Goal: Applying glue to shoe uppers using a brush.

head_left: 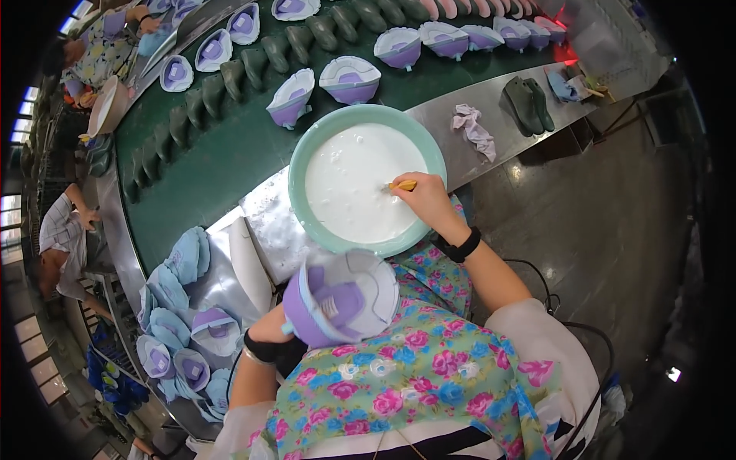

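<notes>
My left hand [268,326] holds up a purple and pale grey shoe upper [307,314] in front of my flowered apron. Its opening faces up, and the upper hides most of the fingers. Ahead of it stands a round, light green basin [300,165] holding white liquid [345,180]. My right hand [431,203] reaches over the basin's right side, closed around the short yellow handle of a brush [403,185]. The brush's tip meets the white liquid; whether it goes below the surface is hard to tell.
A pile of blue and purple uppers [169,326] lies left. The green belt [230,153] carries dark shoe lasts [232,80] and more uppers [350,79]. A crumpled cloth [475,132] and dark lasts [527,106] lie right. Other people work at far left.
</notes>
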A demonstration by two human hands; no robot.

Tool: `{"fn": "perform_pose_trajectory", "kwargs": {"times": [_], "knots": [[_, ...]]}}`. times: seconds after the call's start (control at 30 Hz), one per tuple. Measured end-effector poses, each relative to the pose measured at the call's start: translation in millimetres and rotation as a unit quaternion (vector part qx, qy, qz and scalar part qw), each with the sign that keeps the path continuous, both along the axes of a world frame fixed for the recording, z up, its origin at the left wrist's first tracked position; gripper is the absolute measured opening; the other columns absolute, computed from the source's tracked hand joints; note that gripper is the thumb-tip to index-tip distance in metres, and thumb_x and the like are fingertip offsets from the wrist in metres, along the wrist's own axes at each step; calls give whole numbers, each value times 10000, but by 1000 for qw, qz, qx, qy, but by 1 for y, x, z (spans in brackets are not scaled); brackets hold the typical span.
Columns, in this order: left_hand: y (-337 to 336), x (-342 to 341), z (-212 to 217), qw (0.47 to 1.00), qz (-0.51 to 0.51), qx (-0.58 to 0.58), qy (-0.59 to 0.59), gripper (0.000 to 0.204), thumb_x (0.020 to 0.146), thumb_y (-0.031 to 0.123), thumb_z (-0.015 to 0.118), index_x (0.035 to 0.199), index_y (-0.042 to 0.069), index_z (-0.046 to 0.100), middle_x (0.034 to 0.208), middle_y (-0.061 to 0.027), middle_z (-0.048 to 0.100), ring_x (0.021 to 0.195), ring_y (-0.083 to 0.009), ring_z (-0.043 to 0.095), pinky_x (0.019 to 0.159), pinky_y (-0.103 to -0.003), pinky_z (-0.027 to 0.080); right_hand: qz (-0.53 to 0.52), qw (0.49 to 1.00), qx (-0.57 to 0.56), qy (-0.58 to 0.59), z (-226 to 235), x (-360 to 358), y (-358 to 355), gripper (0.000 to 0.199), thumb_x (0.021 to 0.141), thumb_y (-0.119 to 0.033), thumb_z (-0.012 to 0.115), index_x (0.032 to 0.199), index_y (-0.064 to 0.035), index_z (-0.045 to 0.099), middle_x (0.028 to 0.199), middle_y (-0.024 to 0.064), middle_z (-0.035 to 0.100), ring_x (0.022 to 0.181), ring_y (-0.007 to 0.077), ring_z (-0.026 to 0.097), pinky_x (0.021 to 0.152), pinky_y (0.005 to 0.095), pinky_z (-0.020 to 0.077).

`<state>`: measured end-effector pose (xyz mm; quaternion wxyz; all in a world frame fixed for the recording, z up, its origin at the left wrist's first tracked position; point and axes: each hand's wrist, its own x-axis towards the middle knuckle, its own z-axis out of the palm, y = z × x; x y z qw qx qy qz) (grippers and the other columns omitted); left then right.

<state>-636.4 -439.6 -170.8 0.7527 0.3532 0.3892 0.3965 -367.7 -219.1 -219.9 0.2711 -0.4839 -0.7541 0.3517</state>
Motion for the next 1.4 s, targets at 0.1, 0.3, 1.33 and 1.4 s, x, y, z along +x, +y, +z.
{"fn": "perform_pose_trajectory", "kwargs": {"times": [0.1,0.3,1.33,1.4], "knots": [[11,-2,-43,996,82,19,39,491,909,103,583,1365,12,423,1270,-103,559,1129,-192,552,966,-328,438,-42,999,5,22,7,-2,1,162,758,-132,741,858,-9,707,784,141,688,666,220,658,659,278,513],[43,14,-50,957,233,-86,-152,421,936,97,546,1338,26,441,1212,-77,576,1073,-200,578,926,-342,476,72,970,-126,196,125,-31,-14,187,780,-16,720,966,0,707,906,64,703,831,95,637,736,213,493],[71,-12,-42,875,381,-148,-258,297,863,128,583,1145,37,563,996,-88,638,873,-191,641,738,-329,547,58,989,55,128,154,-31,-13,116,767,-28,733,871,-10,684,817,59,691,731,103,642,657,239,503],[74,-10,-36,870,271,-237,-336,338,821,75,554,1156,25,556,1051,-137,636,960,-240,642,884,-420,540,158,975,39,154,168,-44,-15,132,775,-15,726,900,-5,687,854,62,697,764,110,647,679,240,505]]}}
